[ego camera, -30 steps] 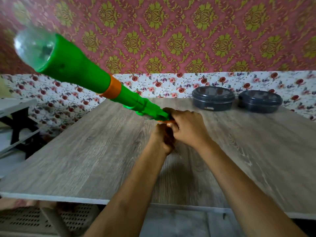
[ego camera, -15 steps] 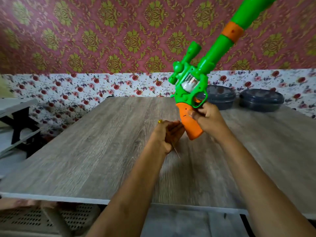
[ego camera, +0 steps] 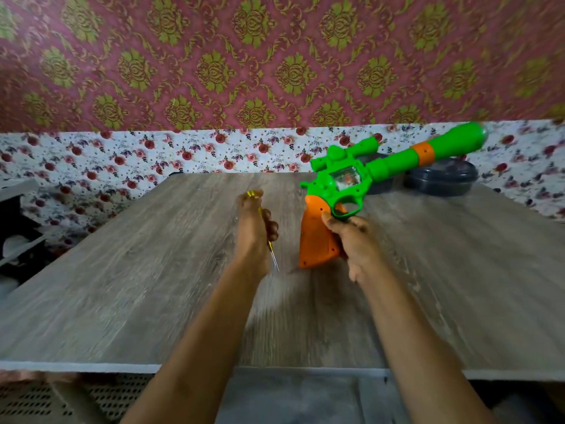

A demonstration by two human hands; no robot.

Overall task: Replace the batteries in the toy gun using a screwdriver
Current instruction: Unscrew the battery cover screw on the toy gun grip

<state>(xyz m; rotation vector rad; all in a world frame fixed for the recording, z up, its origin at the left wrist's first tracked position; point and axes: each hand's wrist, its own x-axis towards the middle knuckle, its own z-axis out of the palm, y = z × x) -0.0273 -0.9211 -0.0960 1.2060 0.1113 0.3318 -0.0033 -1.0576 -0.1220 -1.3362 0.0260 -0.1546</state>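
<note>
Since half a second ago I have tipped the toy gun (ego camera: 345, 182) down: its green barrel, which pointed steeply upward, now slopes low, running beyond and to the right of my right hand (ego camera: 356, 240). That hand curls round the back of the orange grip (ego camera: 316, 237), with a fingertip up at the trigger guard. The butt of the grip sits low over the bench (ego camera: 122, 270), just left of my right wrist; whether it touches the wood I cannot tell. My left hand (ego camera: 252, 231) has drawn a little farther left and is apart from the gun. Its fingers are wrapped round the screwdriver (ego camera: 269, 240): the yellow handle end shows above the hand, and the thin metal shaft pokes out below the palm, pointing down toward me. Beyond my right hand, partly behind the barrel, a dark round container (ego camera: 440, 179) stands at the far edge of the bench.
</note>
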